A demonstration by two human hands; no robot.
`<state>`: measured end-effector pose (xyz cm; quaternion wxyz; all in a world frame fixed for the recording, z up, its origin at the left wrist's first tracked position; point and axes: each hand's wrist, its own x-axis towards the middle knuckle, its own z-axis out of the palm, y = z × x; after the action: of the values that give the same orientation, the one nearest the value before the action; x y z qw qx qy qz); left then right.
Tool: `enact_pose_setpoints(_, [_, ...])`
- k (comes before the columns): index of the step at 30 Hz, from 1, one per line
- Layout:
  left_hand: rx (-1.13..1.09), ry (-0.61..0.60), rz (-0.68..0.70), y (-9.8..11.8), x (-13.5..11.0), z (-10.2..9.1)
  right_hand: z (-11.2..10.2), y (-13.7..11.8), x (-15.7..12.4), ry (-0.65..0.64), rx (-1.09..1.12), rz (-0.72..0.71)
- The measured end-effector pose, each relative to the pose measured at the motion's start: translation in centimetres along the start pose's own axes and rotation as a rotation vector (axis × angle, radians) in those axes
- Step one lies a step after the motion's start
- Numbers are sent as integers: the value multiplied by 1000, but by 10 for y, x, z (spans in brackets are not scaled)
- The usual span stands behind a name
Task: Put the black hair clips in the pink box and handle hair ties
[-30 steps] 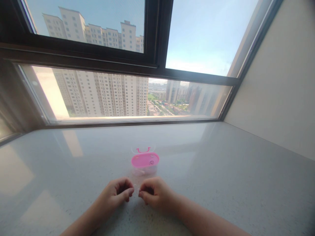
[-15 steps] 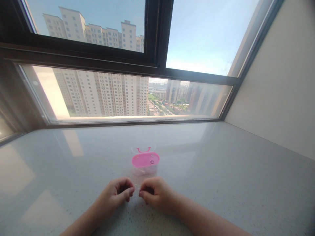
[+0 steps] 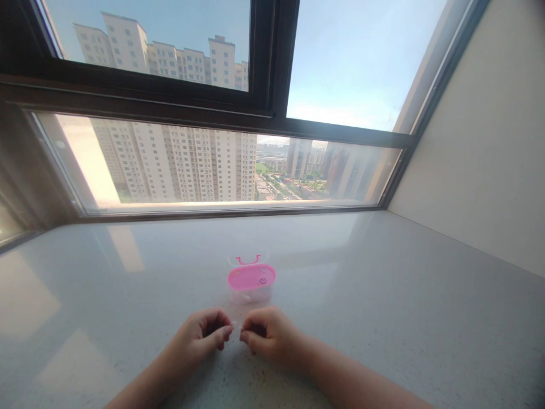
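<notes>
Low in the head view, my left hand and my right hand face each other with a narrow gap between them. Each is closed in a pinch, thumb against fingers. A thin, whitish, thread-like piece spans the gap between the fingertips; it is too small and faint to name, and its ends are hidden in the pinches. Just beyond the hands stands a small oval box with clear sides and a pink top. A small dark ring-like loop shows at the right of the pink top.
The box's pink handle lies behind it on a clear part. Everything rests on a pale speckled sill. A dark window frame borders its far edge, and a white wall rises at the right.
Almost nothing differs. The thin whitish piece between the fingertips shows slightly more clearly; both hands and the box stay in place.
</notes>
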<state>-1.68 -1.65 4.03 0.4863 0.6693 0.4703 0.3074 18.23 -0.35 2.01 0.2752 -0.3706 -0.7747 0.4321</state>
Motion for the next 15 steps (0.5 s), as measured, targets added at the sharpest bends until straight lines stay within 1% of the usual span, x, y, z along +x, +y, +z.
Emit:
enact_pose_setpoints(7, [10, -4, 9, 2, 0, 0, -1, -2, 0, 3, -9, -5])
enact_pose_setpoints(15, [8, -9, 17, 0, 1, -1, -1, -3, 0, 2, -13, 14])
